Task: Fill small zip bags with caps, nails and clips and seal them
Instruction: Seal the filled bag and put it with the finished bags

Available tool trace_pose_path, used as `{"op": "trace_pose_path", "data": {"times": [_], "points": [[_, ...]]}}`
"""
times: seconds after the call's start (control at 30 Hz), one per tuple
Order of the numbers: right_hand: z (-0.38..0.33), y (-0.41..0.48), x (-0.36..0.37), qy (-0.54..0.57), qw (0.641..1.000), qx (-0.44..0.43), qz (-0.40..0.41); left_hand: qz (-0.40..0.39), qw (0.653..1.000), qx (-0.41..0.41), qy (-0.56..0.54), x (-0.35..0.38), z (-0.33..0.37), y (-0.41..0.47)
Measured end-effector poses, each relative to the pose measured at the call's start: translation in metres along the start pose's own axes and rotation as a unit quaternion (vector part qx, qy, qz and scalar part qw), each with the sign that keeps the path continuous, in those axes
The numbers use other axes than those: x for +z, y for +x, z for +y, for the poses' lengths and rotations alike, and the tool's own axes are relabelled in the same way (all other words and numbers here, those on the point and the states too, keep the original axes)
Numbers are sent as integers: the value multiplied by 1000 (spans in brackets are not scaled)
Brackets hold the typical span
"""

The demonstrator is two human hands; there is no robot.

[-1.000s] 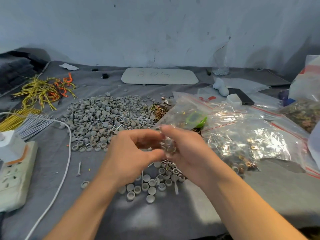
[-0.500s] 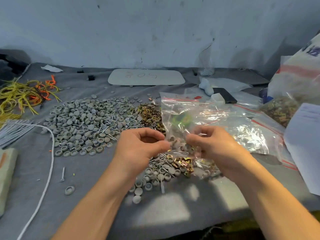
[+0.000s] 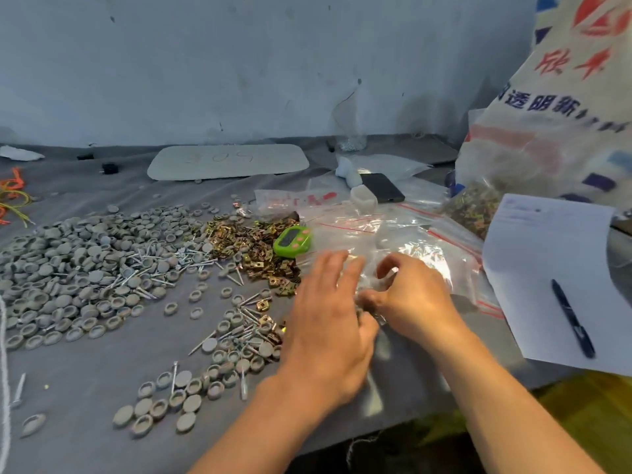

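1. A white cable (image 3: pixel 2 354) runs along the left edge of the grey bench (image 3: pixel 85 388). Orange and yellow wires (image 3: pixel 12 196) lie at the far left.
2. A wide heap of grey caps (image 3: pixel 78 265) covers the left half of the bench, with silver nails (image 3: pixel 150 271) mixed into its right side.
3. A flat white board (image 3: pixel 227 161) lies far back by the wall.
4. A heap of brass clips (image 3: pixel 246 244) lies just right of the caps. Nearer is a smaller scatter of caps, nails and a few clips (image 3: pixel 222 350).
5. A green timer (image 3: pixel 293 241) rests at the right edge of the clip heap, touching the clear bags.
6. The left hand (image 3: pixel 328 323) lies palm down with its fingers straight and spread, gripping nothing. Its thumb is beside the small zip bag (image 3: pixel 372 316).
7. That crumpled clear bag sits low on the bench between the two hands, at the near edge of the pile of zip bags (image 3: pixel 420 241).
8. The right hand (image 3: pixel 410 299) has its fingers curled and pinches the small zip bag between thumb and forefinger.
9. A black phone (image 3: pixel 381 193) lies behind the pile, and a bag of clips (image 3: pixel 472 206) sits to the right.
10. A paper sheet (image 3: pixel 547 268) carries a dark pen (image 3: pixel 573 318), and a printed woven sack (image 3: pixel 564 97) stands behind it.
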State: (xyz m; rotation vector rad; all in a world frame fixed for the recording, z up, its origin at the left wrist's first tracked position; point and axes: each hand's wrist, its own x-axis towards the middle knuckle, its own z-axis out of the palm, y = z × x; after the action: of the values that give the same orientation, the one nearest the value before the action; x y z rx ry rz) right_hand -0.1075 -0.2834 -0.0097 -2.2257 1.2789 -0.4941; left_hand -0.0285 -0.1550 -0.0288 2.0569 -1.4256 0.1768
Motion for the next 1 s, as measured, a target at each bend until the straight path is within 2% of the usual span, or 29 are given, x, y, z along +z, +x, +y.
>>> {"op": "trace_pose_path", "data": {"times": [0.07, 0.13, 0.23, 0.37, 0.43, 0.5, 0.53, 0.73, 0.9, 1.0], "points": [[1, 3, 1, -20, 1000, -2, -2, -83, 995, 10, 51, 16, -1, 4], [3, 6, 4, -33, 999, -1, -24, -106, 989, 14, 104, 29, -8, 5], [4, 9, 4, -25, 998, -12, -52, -100, 989, 19, 105, 39, -17, 11], [20, 18, -17, 92, 992, 18, 84, -92, 989, 23, 116, 43, -32, 17], [37, 20, -24, 14, 996, 10, 86, -93, 990, 22, 106, 45, -35, 19], [50, 17, -24, -97, 995, -4, 6, -96, 991, 21, 92, 48, -34, 22], [54, 16, -23, -115, 993, -2, -16, -95, 991, 19, 88, 48, -34, 23], [67, 20, -34, -59, 994, 64, 69, -72, 992, 14, 99, 48, -27, 22], [63, 14, -39, -82, 995, 55, 12, -38, 988, 27, 145, 43, -17, 20], [59, 12, -39, -122, 991, 55, 32, -38, 986, 56, 154, 41, -13, 21]]}}
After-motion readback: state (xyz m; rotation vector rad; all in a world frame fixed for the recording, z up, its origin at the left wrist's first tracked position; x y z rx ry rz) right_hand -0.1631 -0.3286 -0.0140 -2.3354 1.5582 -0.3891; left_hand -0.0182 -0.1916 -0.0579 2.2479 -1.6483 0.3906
